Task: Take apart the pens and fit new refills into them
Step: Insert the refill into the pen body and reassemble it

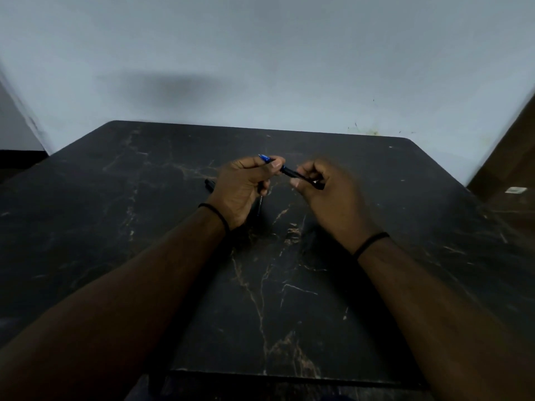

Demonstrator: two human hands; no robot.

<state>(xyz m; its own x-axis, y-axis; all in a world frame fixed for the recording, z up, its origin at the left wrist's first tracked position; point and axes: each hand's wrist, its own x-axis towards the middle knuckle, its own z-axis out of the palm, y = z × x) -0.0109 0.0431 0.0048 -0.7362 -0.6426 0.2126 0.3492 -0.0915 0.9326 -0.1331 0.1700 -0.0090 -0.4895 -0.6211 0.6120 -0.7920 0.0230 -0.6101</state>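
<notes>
Both hands hold one pen [289, 171] above the middle of the black marble table [144, 227]. My left hand [246, 186] pinches its blue tip end, which pokes out past the fingers. My right hand [327, 192] grips the dark barrel end and looks blurred. A thin dark stick, perhaps a refill [260, 202], hangs down from under my left hand. Another dark pen part [210, 185] lies on the table just left of my left hand, partly hidden by it.
A pale wall [260, 68] stands right behind the table's far edge. A brown wooden surface [509, 169] borders the table at the right. The table's near edge runs across the bottom, between my forearms.
</notes>
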